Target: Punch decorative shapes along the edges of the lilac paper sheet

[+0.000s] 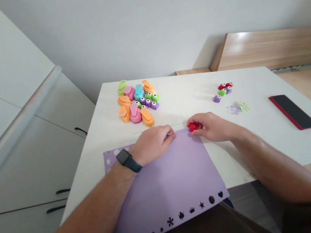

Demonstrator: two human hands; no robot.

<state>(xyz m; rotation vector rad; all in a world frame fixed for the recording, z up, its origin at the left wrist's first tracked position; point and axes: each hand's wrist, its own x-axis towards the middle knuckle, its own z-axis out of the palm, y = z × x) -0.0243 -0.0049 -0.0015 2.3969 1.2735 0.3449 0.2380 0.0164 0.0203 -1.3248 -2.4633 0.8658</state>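
A large sheet of purple paper (180, 172) lies over the table's front edge, its near border punched with shapes such as a heart, circle, star, crown and leaf. More cutouts show at its far left corner. My left hand (155, 142), with a dark watch on the wrist, is closed in a pinch on the sheet's far edge. At the far right corner, my right hand (210, 126) grips a small red craft punch (193, 126) between thumb and fingers. The punch sits at the paper's edge; whether the paper is inside its slot cannot be made out.
Large orange, pink, blue and green punches (135, 113) cluster at the back left with small purple and green ones (148, 102). Several small punches (222, 92) stand back right, near paper bits (238, 108). A dark, red-edged slab (294, 112) lies on the white table (257, 146).
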